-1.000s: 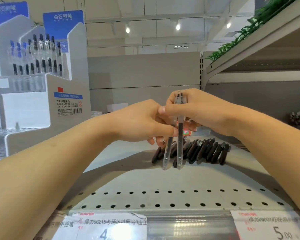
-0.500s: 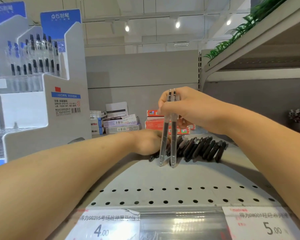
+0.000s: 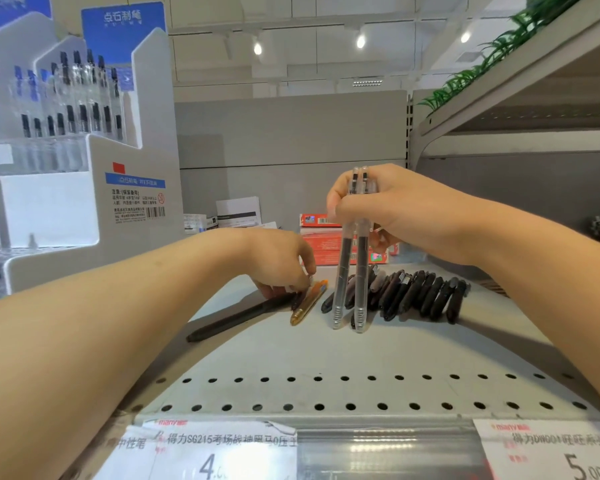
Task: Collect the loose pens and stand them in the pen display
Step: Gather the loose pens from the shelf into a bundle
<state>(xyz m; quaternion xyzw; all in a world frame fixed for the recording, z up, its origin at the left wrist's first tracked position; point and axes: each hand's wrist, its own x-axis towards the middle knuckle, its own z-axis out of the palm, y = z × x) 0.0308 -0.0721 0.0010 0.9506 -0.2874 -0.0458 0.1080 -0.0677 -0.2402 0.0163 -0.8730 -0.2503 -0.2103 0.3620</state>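
My right hand (image 3: 392,216) grips two clear-barrelled pens (image 3: 352,258) upright, tips resting on the grey shelf (image 3: 326,355). My left hand (image 3: 278,261) is down on the shelf, fingertips curled onto an orange pen (image 3: 307,303) that lies beside a long black pen (image 3: 236,318). Behind the upright pens lies a row of several dark loose pens (image 3: 416,294). The white and blue pen display (image 3: 84,157) stands at the left, with several pens upright in its clear slots.
Red and white boxes (image 3: 329,244) are stacked at the back of the shelf. A higher shelf with green plants (image 3: 520,84) overhangs on the right. Price labels (image 3: 215,452) line the perforated front edge.
My left hand has left my right hand and dropped to the shelf, onto the orange pen. My right hand keeps the two clear pens upright, barely moved.
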